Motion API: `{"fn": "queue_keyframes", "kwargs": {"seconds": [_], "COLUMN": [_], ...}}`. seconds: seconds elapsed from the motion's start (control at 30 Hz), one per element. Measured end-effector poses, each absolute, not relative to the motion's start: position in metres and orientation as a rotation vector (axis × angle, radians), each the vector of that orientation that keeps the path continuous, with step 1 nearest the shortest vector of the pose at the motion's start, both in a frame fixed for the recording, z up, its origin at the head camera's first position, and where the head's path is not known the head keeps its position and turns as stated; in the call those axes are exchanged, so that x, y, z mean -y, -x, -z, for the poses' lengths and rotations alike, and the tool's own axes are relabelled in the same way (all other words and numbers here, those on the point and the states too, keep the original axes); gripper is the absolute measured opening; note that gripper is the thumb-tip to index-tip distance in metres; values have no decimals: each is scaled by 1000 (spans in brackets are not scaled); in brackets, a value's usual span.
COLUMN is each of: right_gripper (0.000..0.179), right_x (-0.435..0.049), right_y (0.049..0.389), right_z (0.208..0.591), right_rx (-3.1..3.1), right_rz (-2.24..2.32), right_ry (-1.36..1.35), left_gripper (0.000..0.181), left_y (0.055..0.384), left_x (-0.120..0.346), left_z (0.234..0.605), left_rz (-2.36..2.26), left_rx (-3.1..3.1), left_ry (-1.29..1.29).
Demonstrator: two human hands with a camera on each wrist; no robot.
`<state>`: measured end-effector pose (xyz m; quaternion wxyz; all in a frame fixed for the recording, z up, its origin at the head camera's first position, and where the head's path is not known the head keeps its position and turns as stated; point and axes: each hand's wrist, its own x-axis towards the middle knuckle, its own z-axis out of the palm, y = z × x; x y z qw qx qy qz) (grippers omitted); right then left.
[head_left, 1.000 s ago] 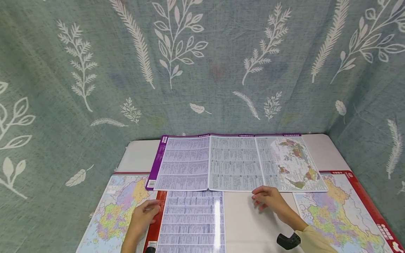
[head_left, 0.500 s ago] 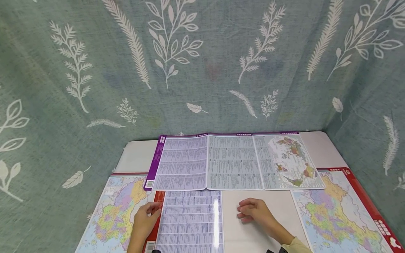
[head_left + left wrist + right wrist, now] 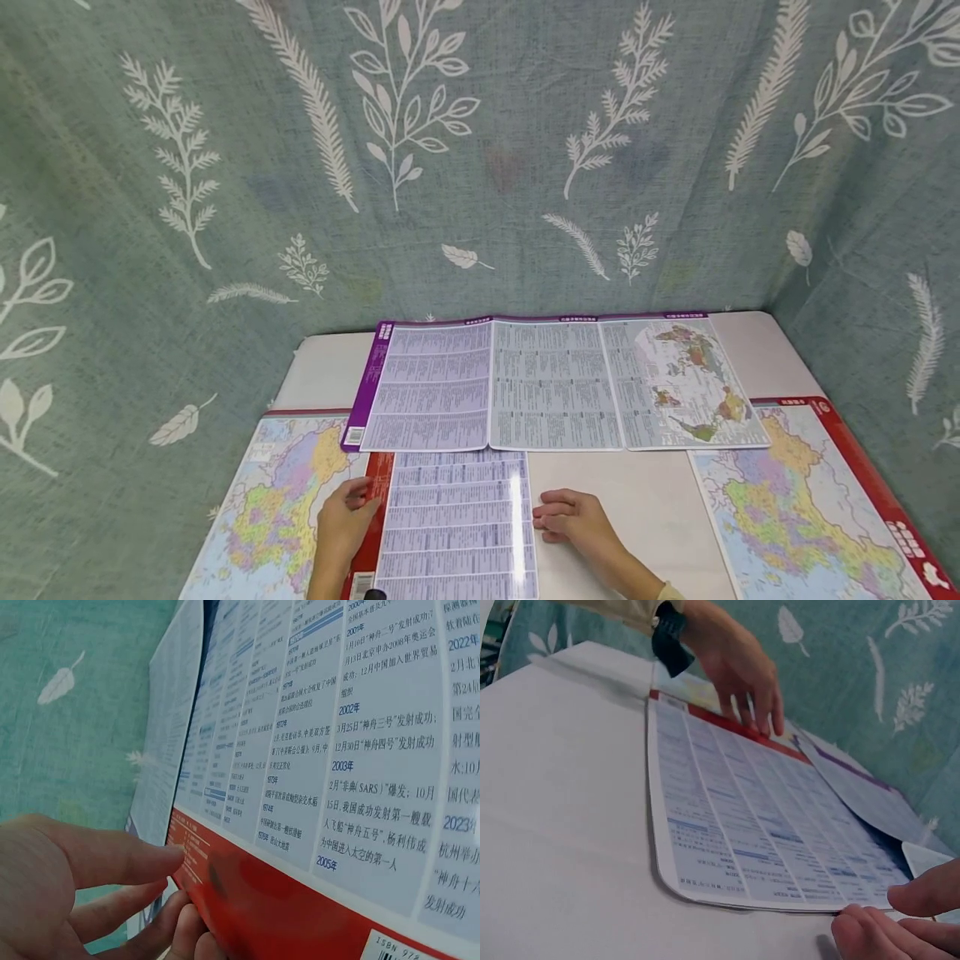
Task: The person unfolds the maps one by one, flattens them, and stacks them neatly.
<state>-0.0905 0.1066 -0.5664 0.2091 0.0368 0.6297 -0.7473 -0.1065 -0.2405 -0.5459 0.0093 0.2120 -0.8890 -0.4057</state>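
A folded laminated chart (image 3: 456,529) lies text side up, with Chinese text in columns and a red strip (image 3: 277,900) along its left side. My left hand (image 3: 343,521) grips that strip, thumb on top and the other fingers tucked beneath the edge in the left wrist view. Across the chart, my right hand (image 3: 581,529) has its thumb and fingers around the right edge. The right wrist view shows the thumb (image 3: 930,891) over the rim and the fingers (image 3: 870,934) lower, beside it. A purple-bordered fold-out map (image 3: 555,387) overlaps the chart's far edge.
A colourful map (image 3: 277,508) lies at the left, partly behind my left forearm. Another map with a red border (image 3: 810,508) lies at the right. All rest on a white table (image 3: 637,483); a green leaf-patterned cloth (image 3: 480,167) hangs behind it.
My right hand has moved left and nearer, from beside the purple-bordered map to the chart's right edge. My left hand stays at the red strip. The head view has shifted slightly.
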Motion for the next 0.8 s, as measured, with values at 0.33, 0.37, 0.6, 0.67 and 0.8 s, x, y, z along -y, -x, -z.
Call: {"fn": "queue_keyframes", "kwargs": {"seconds": [0.33,0.37,0.6,0.67,0.8], "right_gripper": [48,48,43,42,41], "right_x": [-101,-101,-100,-99,-99], "right_y": [85,85,86,86,86], "right_z": [564,564,566,566,562], "right_rx": [-1761,-1772,-1738,-1710,-1631], "right_rz": [2084,2078,2072,2079,2085], "right_ry": [-133,-135,-99,-79,-60], "left_gripper": [40,40,38,39,40], "left_y": [102,102,97,97,96], "left_x": [252,253,260,261,260], "left_z": [543,542,542,541,538], "left_rz": [1382,1400,1566,1596,1637], "left_rx": [2816,2825,2801,2797,2809], "left_ry": [-668,-647,-694,-704,-669]}}
